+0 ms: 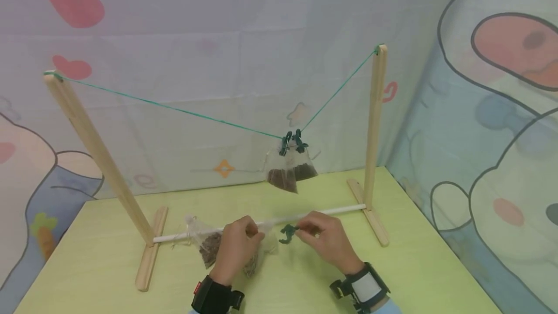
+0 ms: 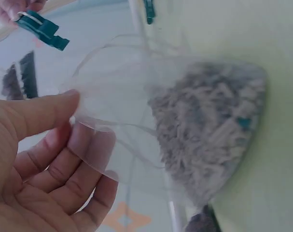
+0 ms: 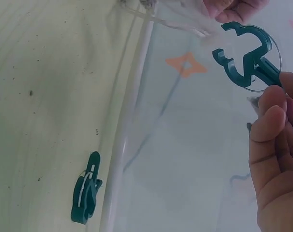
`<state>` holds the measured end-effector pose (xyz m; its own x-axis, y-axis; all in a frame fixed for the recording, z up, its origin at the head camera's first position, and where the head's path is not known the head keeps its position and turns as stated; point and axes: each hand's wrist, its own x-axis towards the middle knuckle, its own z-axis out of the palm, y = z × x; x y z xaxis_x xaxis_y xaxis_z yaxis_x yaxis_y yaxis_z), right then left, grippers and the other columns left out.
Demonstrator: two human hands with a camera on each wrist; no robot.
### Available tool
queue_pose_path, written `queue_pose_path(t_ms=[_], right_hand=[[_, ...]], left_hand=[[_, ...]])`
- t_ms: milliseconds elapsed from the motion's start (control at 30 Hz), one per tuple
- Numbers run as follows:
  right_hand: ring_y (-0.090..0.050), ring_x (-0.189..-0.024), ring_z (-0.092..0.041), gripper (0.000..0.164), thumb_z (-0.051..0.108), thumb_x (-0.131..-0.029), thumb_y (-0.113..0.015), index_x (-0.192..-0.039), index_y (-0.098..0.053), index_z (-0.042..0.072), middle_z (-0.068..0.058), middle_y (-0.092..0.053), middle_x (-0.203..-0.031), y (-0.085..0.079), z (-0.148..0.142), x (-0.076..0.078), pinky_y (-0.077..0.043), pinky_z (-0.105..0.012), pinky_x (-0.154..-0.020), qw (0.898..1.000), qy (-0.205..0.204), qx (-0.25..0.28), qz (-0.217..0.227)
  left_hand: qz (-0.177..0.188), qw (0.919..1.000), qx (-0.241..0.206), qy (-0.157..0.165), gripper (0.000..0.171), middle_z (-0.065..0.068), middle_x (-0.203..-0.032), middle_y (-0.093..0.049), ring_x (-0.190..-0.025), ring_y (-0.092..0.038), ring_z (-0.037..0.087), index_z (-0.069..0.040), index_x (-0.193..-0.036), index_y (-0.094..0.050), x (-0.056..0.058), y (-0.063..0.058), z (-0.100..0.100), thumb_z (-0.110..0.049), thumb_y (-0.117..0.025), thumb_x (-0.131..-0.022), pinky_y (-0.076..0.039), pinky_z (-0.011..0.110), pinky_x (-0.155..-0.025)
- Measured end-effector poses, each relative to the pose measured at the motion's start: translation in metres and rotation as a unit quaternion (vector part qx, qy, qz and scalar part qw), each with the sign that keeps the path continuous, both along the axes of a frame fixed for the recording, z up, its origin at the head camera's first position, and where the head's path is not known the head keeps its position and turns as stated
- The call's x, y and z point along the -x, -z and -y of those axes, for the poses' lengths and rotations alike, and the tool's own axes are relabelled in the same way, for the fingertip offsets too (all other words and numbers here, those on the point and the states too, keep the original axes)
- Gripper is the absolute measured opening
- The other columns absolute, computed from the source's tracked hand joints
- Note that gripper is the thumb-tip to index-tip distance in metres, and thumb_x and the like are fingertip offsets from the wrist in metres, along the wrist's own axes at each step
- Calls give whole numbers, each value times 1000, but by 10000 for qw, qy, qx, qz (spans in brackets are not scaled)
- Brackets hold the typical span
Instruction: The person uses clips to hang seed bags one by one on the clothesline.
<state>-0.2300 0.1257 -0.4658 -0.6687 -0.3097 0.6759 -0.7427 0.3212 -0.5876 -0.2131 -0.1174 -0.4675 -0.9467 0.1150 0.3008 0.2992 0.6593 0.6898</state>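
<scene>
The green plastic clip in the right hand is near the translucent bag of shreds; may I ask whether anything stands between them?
Nothing visible does: in the left wrist view, only a gap separates the green plastic clip in the right hand from the translucent bag held by the left hand. The long white rod runs behind.

Two bags (image 1: 281, 179) hang on the string (image 1: 174, 108) between the posts (image 1: 375, 134), above the rod (image 1: 344, 209).

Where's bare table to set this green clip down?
Table lies bare right of the right wooden foot and left of the left wooden foot. It's crowded around the left hand, with filled bags near the white rod.
</scene>
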Motion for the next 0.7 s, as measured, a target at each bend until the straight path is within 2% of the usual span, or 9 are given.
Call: queue_pose_path(t_ms=[100, 233, 367, 467, 567, 700], right_hand=[[-65, -68, -6, 18, -6, -82, -83, -90, -76, 7, -2, -72, -82, -4, 0, -1, -59, -24, -60, 9998, 51, 110, -139], [-65, -68, -9, 20, -8, -80, -84, -92, -76, 7, -3, -72, -82, -13, -1, -3, -57, -23, -58, 9983, 128, 249, -518], [-66, -70, -10, 23, -8, -80, -84, -95, -76, 8, -2, -73, -84, -28, -3, -3, -56, -19, -61, 9959, 110, 319, -842], [-67, -72, -11, 22, -8, -81, -83, -95, -76, 7, -3, -73, -86, -40, -2, -2, -56, -17, -65, 9947, 49, 393, -945], [-68, -73, -12, 21, -9, -81, -82, -94, -76, 7, -4, -73, -85, -52, -1, -2, -56, -15, -68, 9933, 75, 471, -1056], [-67, -73, -13, 19, -9, -80, -80, -92, -76, 6, -5, -73, -84, -66, 2, -1, -54, -15, -67, 9905, 144, 553, -1254]], left_hand=[[98, 9998, -75, 138, 15, 2, -86, -65, -76, -63, 16, -4, -102, -66, -5, -7, 2, -5, -77, -92, -53, 29, -67], [255, 9985, -195, 451, 19, 5, -91, -69, -83, -66, 21, 0, -113, -73, -10, -16, 6, -4, -74, -95, -56, 31, -75], [226, 9970, -293, 686, 14, 6, -98, -73, -90, -68, 25, -1, -110, -76, -15, -24, 8, -6, -71, -97, -57, 33, -81], [-19, 9971, -357, 669, 11, 4, -96, -73, -90, -68, 24, -5, -106, -78, -17, -31, 7, -9, -72, -97, -57, 33, -84], [-327, 9957, -621, 610, 10, 0, -94, -73, -88, -68, 21, -9, -104, -78, -16, -37, 8, -15, -73, -98, -57, 32, -85], [-1020, 9862, -1118, 674, 16, -1, -94, -73, -87, -66, 16, -10, -104, -78, -13, -43, 13, -24, -71, -100, -57, 32, -82]])
